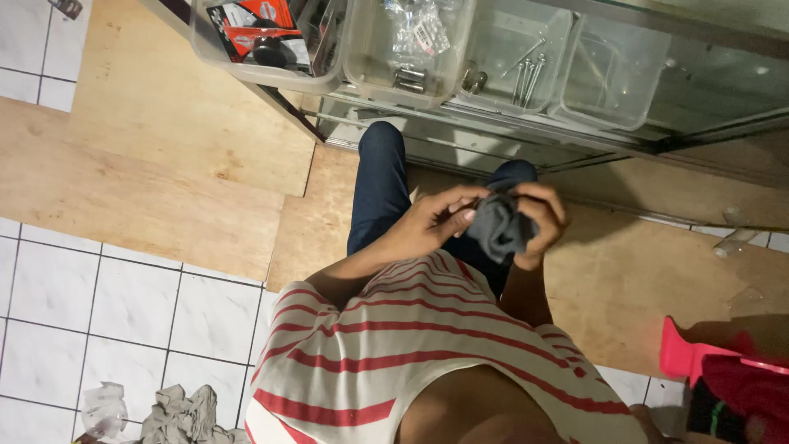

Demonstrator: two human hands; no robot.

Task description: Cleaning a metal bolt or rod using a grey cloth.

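Both hands meet in front of the person's chest around a dark grey cloth (497, 226). The left hand (440, 218) is curled, its fingers and thumb pinching the cloth's near edge, while the right hand (542, 215) wraps over the far side with fingers closed around the bunched fabric — the cloth sits squeezed between the two, held up in the air above the person's legs in dark blue trousers (378, 185). Below the hands, a white shirt with red stripes (403, 353) fills the lower middle of the view. Underfoot lies a wooden board floor (148, 164), bordered by white tiles (107, 304). Ahead stands a glass cabinet (641, 123) carrying clear plastic tubs (526, 57) — one holds long screws, another small bagged parts, another a red and black package. A crumpled grey rag (181, 415) lies on the tiles at lower left, and a red plastic object (686, 353) shows at the right edge.
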